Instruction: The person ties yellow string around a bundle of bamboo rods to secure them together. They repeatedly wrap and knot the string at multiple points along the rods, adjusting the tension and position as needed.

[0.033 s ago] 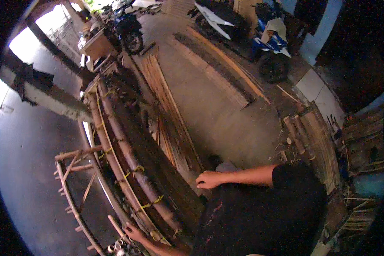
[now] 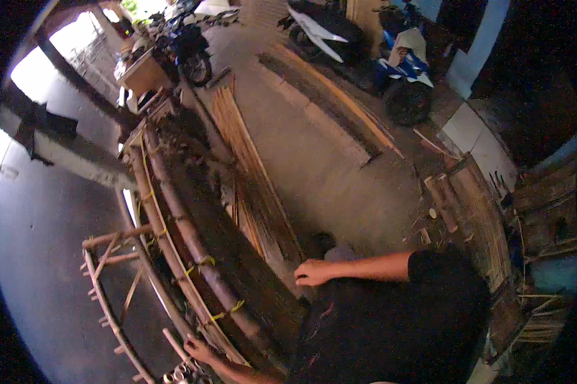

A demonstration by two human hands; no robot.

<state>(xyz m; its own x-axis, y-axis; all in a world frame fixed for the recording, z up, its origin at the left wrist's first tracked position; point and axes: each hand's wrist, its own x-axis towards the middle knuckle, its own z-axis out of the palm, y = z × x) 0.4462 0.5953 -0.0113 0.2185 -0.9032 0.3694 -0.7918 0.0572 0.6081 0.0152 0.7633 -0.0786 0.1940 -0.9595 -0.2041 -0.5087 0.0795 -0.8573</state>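
My left hand is at the lower left, beside the long bamboo poles that run away from me, tied with yellow cord. Its fingers are curled, with a short stick close to the fingertips; what they grip, if anything, I cannot make out. In front of my body my right hand is closed, the fingers bent inward. Anything inside it is hidden. It hovers near the end of a bundle of split bamboo strips on the floor.
A bamboo ladder-like frame stands left of the poles. Long planks lie on the concrete floor ahead. Motorbikes are parked beyond, one blue and white. Cut bamboo pieces and thin strips lie to the right.
The view has shifted very slightly. Both hands keep nearly the same place and pose.
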